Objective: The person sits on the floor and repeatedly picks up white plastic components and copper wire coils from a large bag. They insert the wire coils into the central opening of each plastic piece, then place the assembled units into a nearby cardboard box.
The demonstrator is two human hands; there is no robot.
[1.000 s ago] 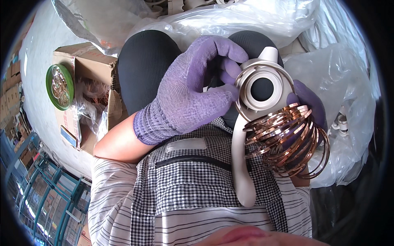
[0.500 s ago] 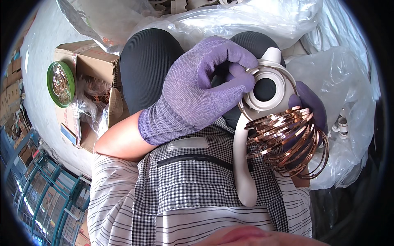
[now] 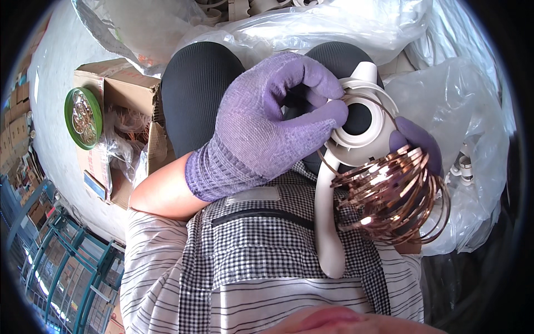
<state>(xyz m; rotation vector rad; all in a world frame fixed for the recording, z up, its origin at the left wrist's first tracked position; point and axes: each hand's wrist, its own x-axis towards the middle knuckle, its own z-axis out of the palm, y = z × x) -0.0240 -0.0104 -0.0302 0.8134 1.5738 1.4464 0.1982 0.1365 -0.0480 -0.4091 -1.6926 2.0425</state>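
Observation:
A white plastic kettle body (image 3: 371, 147) with a cone-shaped spout and a long curved handle (image 3: 330, 239) lies over my lap. Through its round opening the black trouser leg shows. My left hand (image 3: 278, 111), in a purple glove, pinches a thin copper-coloured ring (image 3: 386, 107) that sits slantwise about the opening's collar. My gloved right hand (image 3: 418, 146) grips the far right side of the kettle body, its fingers partly hidden behind it. A thick bunch of copper-coloured rings (image 3: 392, 195) hangs around that hand.
On the left, a cardboard box (image 3: 130, 89) holds plastic wrap and more copper-coloured rings, with a green round dish (image 3: 69, 119) of rings at its edge. Clear plastic bags (image 3: 311, 33) with white parts lie ahead and at right. A teal metal rack (image 3: 72, 245) stands lower left.
The ring in my left fingers has tilted and now stands out from the collar at its near left side. The kettle body and the ring bunch have shifted slightly.

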